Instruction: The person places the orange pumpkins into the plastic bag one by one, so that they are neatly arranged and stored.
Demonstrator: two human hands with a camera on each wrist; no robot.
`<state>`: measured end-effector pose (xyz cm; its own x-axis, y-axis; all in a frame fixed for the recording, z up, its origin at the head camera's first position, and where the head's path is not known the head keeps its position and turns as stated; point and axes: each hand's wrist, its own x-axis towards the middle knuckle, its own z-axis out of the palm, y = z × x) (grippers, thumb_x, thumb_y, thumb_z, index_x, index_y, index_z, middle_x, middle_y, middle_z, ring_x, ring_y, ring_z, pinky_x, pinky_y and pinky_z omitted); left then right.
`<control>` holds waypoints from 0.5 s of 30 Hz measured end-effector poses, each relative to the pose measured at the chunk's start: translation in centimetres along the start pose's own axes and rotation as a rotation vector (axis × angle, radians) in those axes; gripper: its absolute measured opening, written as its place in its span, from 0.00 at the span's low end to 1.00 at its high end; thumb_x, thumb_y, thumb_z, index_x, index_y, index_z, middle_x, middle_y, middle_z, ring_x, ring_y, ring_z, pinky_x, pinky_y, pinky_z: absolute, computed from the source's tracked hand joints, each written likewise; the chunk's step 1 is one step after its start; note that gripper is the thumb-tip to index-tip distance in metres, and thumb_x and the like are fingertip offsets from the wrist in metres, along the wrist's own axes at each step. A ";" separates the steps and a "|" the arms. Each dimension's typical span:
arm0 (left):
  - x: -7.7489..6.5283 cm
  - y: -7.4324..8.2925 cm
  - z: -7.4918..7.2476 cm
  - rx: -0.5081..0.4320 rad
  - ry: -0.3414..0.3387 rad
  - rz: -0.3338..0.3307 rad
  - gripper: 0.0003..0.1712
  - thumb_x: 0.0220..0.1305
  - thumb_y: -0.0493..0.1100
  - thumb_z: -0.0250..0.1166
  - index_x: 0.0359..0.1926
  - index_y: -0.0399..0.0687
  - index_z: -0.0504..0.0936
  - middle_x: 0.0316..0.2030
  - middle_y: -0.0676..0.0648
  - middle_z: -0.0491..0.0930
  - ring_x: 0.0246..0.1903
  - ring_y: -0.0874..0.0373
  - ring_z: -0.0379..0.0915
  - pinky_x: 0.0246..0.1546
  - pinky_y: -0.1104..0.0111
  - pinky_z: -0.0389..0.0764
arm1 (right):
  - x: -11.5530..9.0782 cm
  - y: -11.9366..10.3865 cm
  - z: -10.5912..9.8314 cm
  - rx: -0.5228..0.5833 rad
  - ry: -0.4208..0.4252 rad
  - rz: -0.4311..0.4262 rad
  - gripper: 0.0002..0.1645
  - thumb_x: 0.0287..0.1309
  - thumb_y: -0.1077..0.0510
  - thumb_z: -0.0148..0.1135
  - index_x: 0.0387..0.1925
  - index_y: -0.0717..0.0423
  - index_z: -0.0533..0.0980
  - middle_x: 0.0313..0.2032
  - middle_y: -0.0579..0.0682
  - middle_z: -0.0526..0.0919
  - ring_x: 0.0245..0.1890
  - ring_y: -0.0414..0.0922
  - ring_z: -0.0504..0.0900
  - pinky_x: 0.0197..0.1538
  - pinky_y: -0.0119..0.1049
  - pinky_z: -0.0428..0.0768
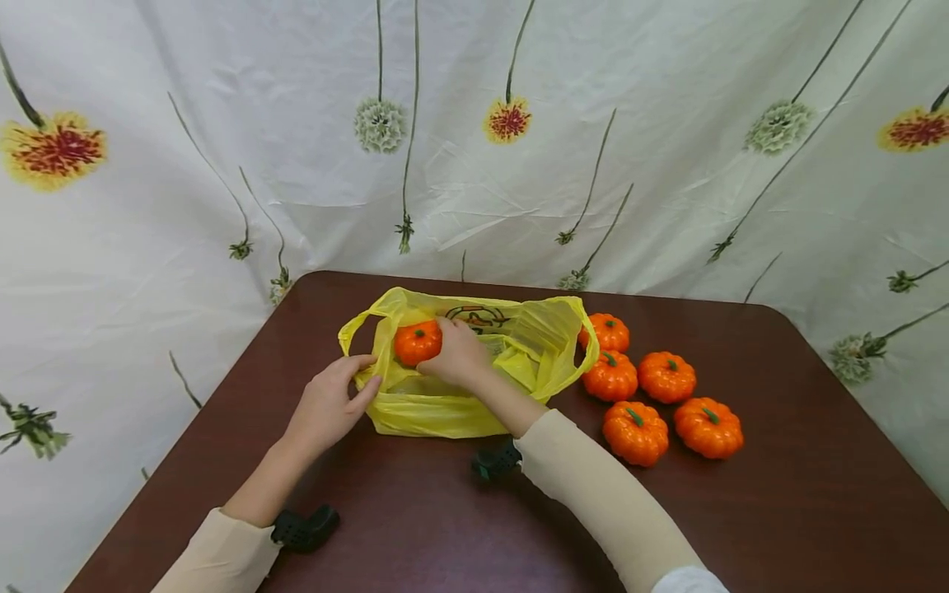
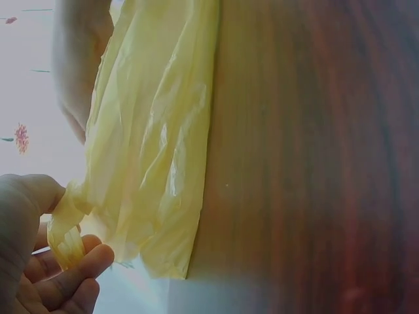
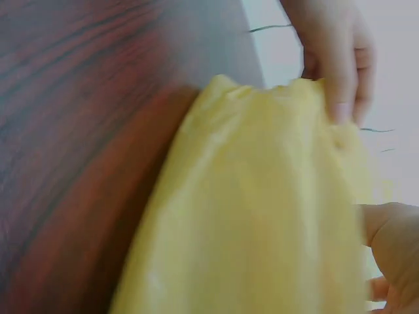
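Table (image 1: 445, 519): dark reddish-brown, wood-grained surface, far corners rounded. White cloth (image 1: 296, 140) noted behind the table and along both its sides, hanging with soft folds and fine creases. Printed on the cloth beyond the table: yellow-and-red blooms (image 1: 507, 120), pale round flower heads (image 1: 381, 125) and long dark stems. Lighting soft; dull sheen observed on the tabletop.

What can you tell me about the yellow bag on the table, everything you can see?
The yellow bag looks like thin, crinkled, slightly see-through plastic, with loop handles at both ends and a dark printed design on the far side. It sits on the dark table, its wide mouth open upward. The left hand holds the left handle, while the right hand reaches into the mouth, gripping an orange pumpkin.
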<state>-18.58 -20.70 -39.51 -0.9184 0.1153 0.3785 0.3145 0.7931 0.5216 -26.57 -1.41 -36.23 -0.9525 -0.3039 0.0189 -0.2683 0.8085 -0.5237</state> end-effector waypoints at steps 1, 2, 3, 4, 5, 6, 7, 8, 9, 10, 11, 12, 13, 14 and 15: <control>0.0 0.0 -0.1 0.000 -0.002 -0.003 0.21 0.67 0.41 0.62 0.56 0.32 0.77 0.51 0.34 0.78 0.49 0.40 0.75 0.52 0.47 0.75 | -0.2 0.0 -0.5 0.018 -0.020 -0.010 0.49 0.49 0.48 0.73 0.71 0.53 0.62 0.64 0.56 0.70 0.58 0.53 0.73 0.54 0.49 0.76; 0.0 0.0 -0.2 -0.001 -0.001 -0.004 0.21 0.67 0.41 0.62 0.56 0.32 0.77 0.51 0.34 0.78 0.49 0.40 0.74 0.52 0.46 0.74 | -0.4 0.1 -1.1 0.037 -0.038 -0.022 0.49 0.50 0.48 0.72 0.72 0.53 0.62 0.65 0.56 0.69 0.60 0.54 0.72 0.55 0.50 0.75; 0.0 0.0 -0.2 -0.001 0.001 -0.003 0.21 0.67 0.41 0.62 0.56 0.32 0.77 0.51 0.34 0.78 0.49 0.40 0.74 0.52 0.46 0.74 | -0.5 0.2 -1.6 0.062 -0.056 -0.040 0.48 0.51 0.49 0.71 0.72 0.53 0.62 0.66 0.57 0.68 0.61 0.54 0.71 0.56 0.50 0.75; 0.0 -0.1 -0.3 0.000 0.003 -0.002 0.21 0.67 0.41 0.62 0.56 0.32 0.77 0.51 0.34 0.78 0.49 0.40 0.74 0.51 0.46 0.74 | -0.5 0.3 -2.2 0.084 -0.073 -0.059 0.48 0.52 0.50 0.71 0.72 0.53 0.61 0.66 0.57 0.68 0.62 0.55 0.70 0.57 0.51 0.74; 0.0 -0.1 -0.3 0.001 0.005 0.001 0.21 0.67 0.41 0.62 0.56 0.32 0.77 0.51 0.34 0.78 0.47 0.41 0.75 0.50 0.47 0.75 | -0.7 0.4 -2.8 0.111 -0.094 -0.077 0.48 0.52 0.50 0.71 0.72 0.54 0.61 0.67 0.57 0.67 0.63 0.55 0.69 0.59 0.51 0.73; 0.0 -0.1 -0.4 0.004 0.007 0.004 0.20 0.67 0.41 0.62 0.56 0.33 0.77 0.51 0.34 0.78 0.46 0.41 0.75 0.49 0.47 0.75 | -0.7 0.6 -3.3 0.128 -0.107 -0.096 0.47 0.53 0.50 0.70 0.72 0.55 0.61 0.67 0.56 0.67 0.65 0.55 0.68 0.60 0.50 0.71; 0.0 -0.1 -0.4 0.006 0.009 0.007 0.20 0.67 0.41 0.62 0.56 0.33 0.78 0.50 0.34 0.79 0.44 0.42 0.75 0.48 0.48 0.76 | -0.8 0.7 -3.9 0.152 -0.120 -0.110 0.47 0.53 0.50 0.70 0.72 0.56 0.61 0.68 0.57 0.67 0.65 0.55 0.66 0.62 0.51 0.70; 0.0 -0.1 -0.4 0.011 0.010 0.009 0.20 0.67 0.41 0.62 0.56 0.33 0.78 0.50 0.35 0.79 0.43 0.43 0.75 0.47 0.48 0.76 | -0.9 0.9 -4.6 0.178 -0.130 -0.120 0.47 0.54 0.50 0.70 0.72 0.56 0.62 0.68 0.57 0.66 0.66 0.56 0.66 0.62 0.51 0.70; 0.0 -0.2 -0.4 0.013 0.009 0.009 0.20 0.67 0.41 0.62 0.56 0.33 0.78 0.50 0.35 0.79 0.40 0.44 0.75 0.45 0.49 0.76 | -1.0 1.0 -5.2 0.202 -0.134 -0.129 0.46 0.54 0.50 0.70 0.71 0.56 0.62 0.68 0.57 0.66 0.66 0.56 0.66 0.62 0.51 0.70; 0.0 -0.2 -0.5 0.016 0.007 0.008 0.20 0.67 0.41 0.62 0.56 0.33 0.78 0.50 0.35 0.79 0.39 0.45 0.74 0.44 0.50 0.77 | -1.2 1.2 -5.8 0.216 -0.137 -0.135 0.46 0.54 0.50 0.70 0.71 0.55 0.62 0.68 0.57 0.66 0.66 0.56 0.66 0.62 0.51 0.69; 0.0 -0.2 -0.5 0.018 0.005 0.006 0.20 0.67 0.41 0.62 0.56 0.33 0.78 0.50 0.35 0.79 0.38 0.46 0.74 0.43 0.50 0.77 | -1.3 1.3 -6.4 0.233 -0.137 -0.139 0.46 0.55 0.49 0.70 0.71 0.55 0.62 0.68 0.57 0.66 0.66 0.56 0.66 0.62 0.51 0.69; 0.0 -0.2 -0.5 0.018 0.002 0.003 0.20 0.67 0.41 0.62 0.56 0.33 0.78 0.50 0.35 0.79 0.37 0.46 0.74 0.43 0.51 0.77 | -1.5 1.4 -7.0 0.248 -0.135 -0.141 0.46 0.55 0.49 0.70 0.71 0.54 0.62 0.68 0.57 0.66 0.66 0.56 0.66 0.62 0.51 0.70; 0.0 -0.2 -0.5 0.018 0.001 0.000 0.20 0.67 0.41 0.62 0.56 0.33 0.78 0.50 0.35 0.79 0.38 0.46 0.74 0.43 0.50 0.77 | -1.6 1.6 -7.6 0.262 -0.133 -0.144 0.45 0.55 0.49 0.70 0.71 0.53 0.62 0.68 0.57 0.67 0.66 0.55 0.66 0.62 0.51 0.70; 0.0 -0.3 -0.5 0.017 0.001 -0.003 0.20 0.67 0.41 0.62 0.56 0.33 0.78 0.50 0.35 0.79 0.39 0.45 0.74 0.44 0.50 0.77 | -1.8 1.7 -8.2 0.268 -0.128 -0.150 0.45 0.55 0.49 0.70 0.71 0.53 0.63 0.67 0.57 0.67 0.65 0.55 0.67 0.62 0.51 0.70; 0.0 -0.3 -0.6 0.015 0.001 -0.006 0.20 0.67 0.41 0.62 0.56 0.33 0.78 0.50 0.35 0.78 0.41 0.44 0.75 0.45 0.49 0.77 | -1.9 1.8 -8.7 0.271 -0.118 -0.153 0.44 0.56 0.48 0.70 0.71 0.52 0.64 0.66 0.56 0.68 0.65 0.54 0.67 0.62 0.51 0.70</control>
<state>-18.50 -21.27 -39.24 -0.9200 0.1103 0.3760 0.3056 0.8026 0.5123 -26.45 5.03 -29.77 -0.8766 -0.4807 0.0242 -0.3439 0.5904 -0.7302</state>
